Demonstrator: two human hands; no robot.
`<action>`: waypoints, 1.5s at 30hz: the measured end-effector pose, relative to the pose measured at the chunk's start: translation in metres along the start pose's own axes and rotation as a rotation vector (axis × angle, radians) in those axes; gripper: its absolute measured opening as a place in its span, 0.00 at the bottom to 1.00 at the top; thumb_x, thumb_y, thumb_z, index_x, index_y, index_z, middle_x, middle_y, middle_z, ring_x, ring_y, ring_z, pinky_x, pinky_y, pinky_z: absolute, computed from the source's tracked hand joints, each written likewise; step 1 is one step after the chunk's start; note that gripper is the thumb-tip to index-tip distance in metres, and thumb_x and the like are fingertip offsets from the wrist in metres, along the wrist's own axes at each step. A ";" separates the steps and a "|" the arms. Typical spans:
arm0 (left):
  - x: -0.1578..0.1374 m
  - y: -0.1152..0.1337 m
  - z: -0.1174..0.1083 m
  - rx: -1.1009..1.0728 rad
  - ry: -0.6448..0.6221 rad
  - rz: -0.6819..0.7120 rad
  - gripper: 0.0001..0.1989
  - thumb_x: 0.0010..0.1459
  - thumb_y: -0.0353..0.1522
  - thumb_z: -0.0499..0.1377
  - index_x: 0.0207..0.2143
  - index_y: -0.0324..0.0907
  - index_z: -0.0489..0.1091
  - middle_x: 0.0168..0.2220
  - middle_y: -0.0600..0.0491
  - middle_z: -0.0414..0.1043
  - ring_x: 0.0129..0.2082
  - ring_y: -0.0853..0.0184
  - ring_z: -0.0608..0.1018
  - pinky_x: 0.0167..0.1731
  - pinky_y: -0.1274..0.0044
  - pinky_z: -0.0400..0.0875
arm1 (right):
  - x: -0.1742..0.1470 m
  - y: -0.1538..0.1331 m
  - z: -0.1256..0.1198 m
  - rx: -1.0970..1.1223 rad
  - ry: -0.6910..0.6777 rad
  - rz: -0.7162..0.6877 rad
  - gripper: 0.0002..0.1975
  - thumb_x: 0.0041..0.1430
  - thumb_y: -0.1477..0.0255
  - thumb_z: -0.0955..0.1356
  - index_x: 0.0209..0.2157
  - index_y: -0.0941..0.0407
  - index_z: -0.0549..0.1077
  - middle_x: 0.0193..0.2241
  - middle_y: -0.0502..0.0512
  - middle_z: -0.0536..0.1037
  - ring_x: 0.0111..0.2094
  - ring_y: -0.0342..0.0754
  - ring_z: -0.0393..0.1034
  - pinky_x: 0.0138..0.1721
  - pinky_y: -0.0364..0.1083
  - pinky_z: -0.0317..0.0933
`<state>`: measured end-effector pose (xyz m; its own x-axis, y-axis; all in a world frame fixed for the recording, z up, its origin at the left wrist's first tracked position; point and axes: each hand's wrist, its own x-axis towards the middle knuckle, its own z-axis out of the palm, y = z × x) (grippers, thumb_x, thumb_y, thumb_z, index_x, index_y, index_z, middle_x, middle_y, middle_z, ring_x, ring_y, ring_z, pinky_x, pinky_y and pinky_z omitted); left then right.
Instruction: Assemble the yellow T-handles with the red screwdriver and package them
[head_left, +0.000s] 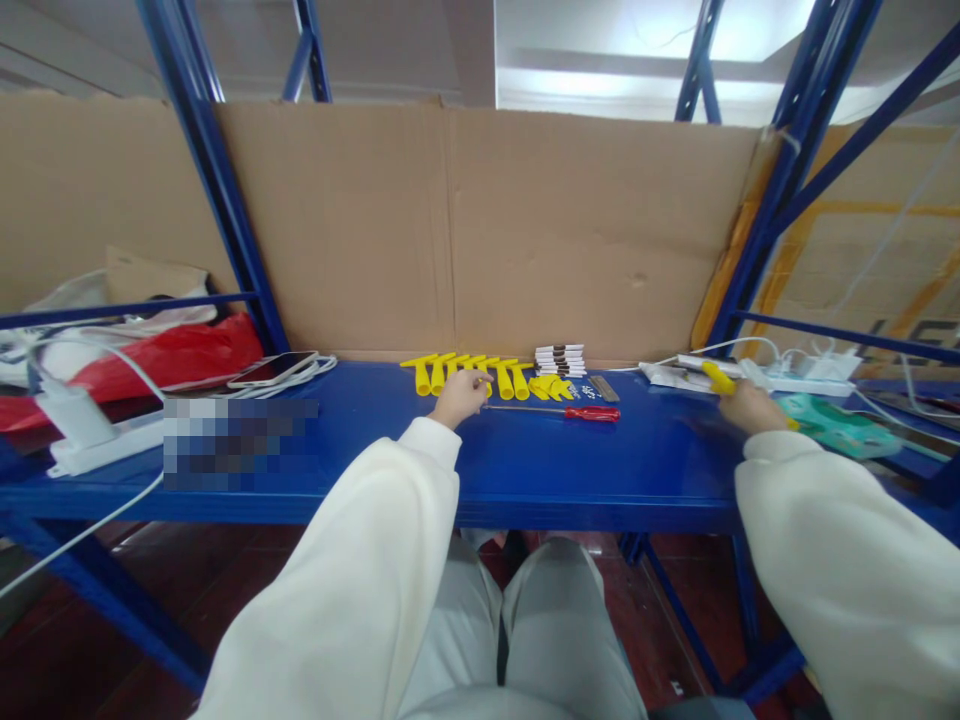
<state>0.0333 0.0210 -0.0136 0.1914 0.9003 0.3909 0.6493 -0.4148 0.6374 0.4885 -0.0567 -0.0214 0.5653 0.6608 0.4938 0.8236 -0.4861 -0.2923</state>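
With the left hand [459,398] half curled at the row of yellow parts [422,382] on the blue shelf [555,465], cannot tell whether pinching one. With the right hand [750,408] wrapped around a yellow object [718,378], near the green packet [840,427], best lift clear of the white power strip [806,378]. Steady the row lightly; avoid nudging the red-handled screwdriver [591,413] or the small yellow pieces [550,387].

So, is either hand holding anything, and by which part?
The right hand holds a yellow piece, one end poking out; blur hides the exact grip. Whether the left hand, by the yellow tubes, holds anything can't be told.
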 end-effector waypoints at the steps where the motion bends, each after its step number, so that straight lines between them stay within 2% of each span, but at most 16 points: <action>1: 0.000 -0.001 0.000 -0.010 0.010 0.002 0.20 0.57 0.23 0.53 0.46 0.38 0.80 0.24 0.52 0.78 0.18 0.67 0.76 0.27 0.75 0.74 | -0.003 -0.009 -0.005 0.026 -0.035 0.044 0.22 0.60 0.73 0.63 0.53 0.72 0.71 0.42 0.84 0.76 0.42 0.65 0.75 0.39 0.55 0.63; 4: 0.002 -0.004 0.001 -0.027 0.054 0.012 0.19 0.56 0.23 0.54 0.44 0.39 0.81 0.25 0.51 0.79 0.20 0.64 0.78 0.32 0.72 0.76 | -0.010 -0.039 -0.015 0.136 0.023 -0.017 0.26 0.62 0.72 0.60 0.58 0.71 0.65 0.48 0.84 0.72 0.47 0.65 0.73 0.45 0.57 0.62; 8: 0.005 -0.007 0.003 -0.033 0.165 0.084 0.15 0.55 0.24 0.57 0.42 0.40 0.81 0.35 0.47 0.82 0.35 0.60 0.83 0.47 0.70 0.75 | -0.016 -0.084 -0.007 0.378 0.210 -0.217 0.26 0.59 0.71 0.62 0.59 0.62 0.65 0.48 0.73 0.73 0.46 0.62 0.72 0.49 0.58 0.63; 10: 0.008 -0.009 0.004 -0.060 0.225 0.105 0.16 0.57 0.27 0.59 0.47 0.40 0.79 0.42 0.46 0.82 0.39 0.59 0.82 0.50 0.69 0.74 | -0.018 -0.110 0.002 0.505 0.252 -0.358 0.27 0.59 0.70 0.62 0.60 0.59 0.63 0.50 0.70 0.73 0.48 0.61 0.71 0.51 0.60 0.63; 13: 0.012 -0.014 0.007 -0.145 0.267 0.111 0.26 0.57 0.31 0.61 0.59 0.38 0.71 0.53 0.42 0.77 0.45 0.58 0.82 0.52 0.67 0.73 | -0.024 -0.154 0.012 0.655 0.252 -0.496 0.27 0.61 0.69 0.61 0.61 0.57 0.62 0.53 0.69 0.73 0.51 0.62 0.69 0.54 0.62 0.62; 15: 0.014 -0.017 0.009 -0.203 0.280 0.139 0.33 0.57 0.33 0.63 0.64 0.38 0.64 0.61 0.40 0.70 0.54 0.55 0.77 0.57 0.66 0.69 | -0.029 -0.183 0.014 0.733 0.223 -0.547 0.27 0.61 0.68 0.62 0.61 0.58 0.62 0.54 0.70 0.72 0.53 0.63 0.68 0.54 0.63 0.62; 17: 0.016 -0.020 0.010 -0.241 0.282 0.177 0.38 0.57 0.36 0.63 0.68 0.39 0.58 0.67 0.40 0.61 0.64 0.55 0.68 0.63 0.66 0.61 | -0.038 -0.209 0.016 0.803 0.190 -0.581 0.27 0.61 0.68 0.62 0.61 0.59 0.61 0.56 0.71 0.71 0.56 0.63 0.67 0.56 0.62 0.61; 20: 0.017 -0.021 0.009 -0.266 0.235 0.195 0.43 0.58 0.39 0.62 0.71 0.38 0.49 0.71 0.41 0.50 0.70 0.57 0.56 0.68 0.68 0.50 | -0.057 -0.234 0.024 0.890 0.081 -0.638 0.27 0.62 0.68 0.62 0.62 0.59 0.59 0.55 0.71 0.72 0.56 0.60 0.68 0.57 0.60 0.62; 23: 0.015 -0.019 0.010 -0.275 0.156 0.165 0.44 0.60 0.41 0.61 0.72 0.40 0.45 0.72 0.43 0.48 0.71 0.59 0.52 0.69 0.67 0.47 | -0.077 -0.241 0.037 0.881 -0.122 -0.725 0.29 0.59 0.70 0.64 0.62 0.59 0.60 0.54 0.69 0.73 0.52 0.59 0.71 0.56 0.59 0.63; 26: 0.013 -0.017 0.012 -0.276 0.109 0.149 0.39 0.60 0.41 0.59 0.71 0.44 0.52 0.70 0.48 0.55 0.72 0.60 0.52 0.69 0.67 0.45 | -0.088 -0.237 0.045 0.864 -0.214 -0.775 0.31 0.59 0.70 0.65 0.64 0.57 0.58 0.50 0.66 0.76 0.49 0.57 0.73 0.54 0.58 0.64; 32: 0.019 -0.015 0.015 -0.365 0.115 0.036 0.32 0.55 0.36 0.64 0.62 0.37 0.66 0.64 0.40 0.65 0.67 0.54 0.64 0.66 0.66 0.55 | -0.089 -0.230 0.044 0.796 -0.257 -0.772 0.32 0.60 0.71 0.65 0.65 0.61 0.57 0.52 0.70 0.74 0.50 0.57 0.72 0.54 0.58 0.64; 35: 0.022 -0.013 0.010 -0.549 0.131 0.012 0.21 0.52 0.33 0.65 0.49 0.38 0.74 0.54 0.42 0.77 0.58 0.55 0.75 0.60 0.66 0.64 | -0.090 -0.229 0.043 0.776 -0.250 -0.781 0.32 0.59 0.72 0.65 0.65 0.60 0.57 0.54 0.70 0.73 0.51 0.57 0.72 0.55 0.58 0.63; 37: 0.020 -0.010 0.007 -0.675 0.134 -0.010 0.14 0.50 0.33 0.67 0.41 0.40 0.76 0.44 0.46 0.81 0.50 0.58 0.79 0.54 0.68 0.70 | -0.091 -0.228 0.042 0.779 -0.245 -0.788 0.33 0.58 0.72 0.66 0.65 0.58 0.58 0.55 0.68 0.73 0.51 0.56 0.72 0.56 0.58 0.63; 39: 0.017 -0.006 0.004 -0.768 0.145 -0.060 0.11 0.49 0.33 0.68 0.36 0.42 0.74 0.37 0.50 0.81 0.43 0.61 0.81 0.46 0.72 0.74 | -0.094 -0.228 0.039 0.785 -0.253 -0.789 0.33 0.58 0.73 0.66 0.65 0.57 0.58 0.54 0.67 0.74 0.52 0.57 0.73 0.56 0.58 0.63; 42: 0.010 0.001 0.001 -0.841 0.122 -0.139 0.10 0.48 0.33 0.69 0.34 0.43 0.73 0.34 0.52 0.79 0.38 0.63 0.81 0.37 0.76 0.74 | -0.098 -0.230 0.034 0.797 -0.281 -0.787 0.34 0.58 0.72 0.67 0.65 0.56 0.58 0.53 0.67 0.75 0.51 0.57 0.73 0.55 0.58 0.63; 45: 0.003 0.007 0.001 -0.807 0.029 -0.127 0.09 0.49 0.34 0.69 0.35 0.44 0.76 0.37 0.51 0.80 0.40 0.62 0.80 0.37 0.75 0.74 | -0.102 -0.233 0.030 0.822 -0.309 -0.780 0.35 0.57 0.72 0.67 0.66 0.57 0.57 0.49 0.66 0.76 0.50 0.57 0.73 0.55 0.58 0.63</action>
<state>0.0395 0.0205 -0.0087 0.1260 0.9477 0.2932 -0.0674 -0.2867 0.9556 0.2406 0.0063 -0.0288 -0.2112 0.7822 0.5861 0.6708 0.5521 -0.4952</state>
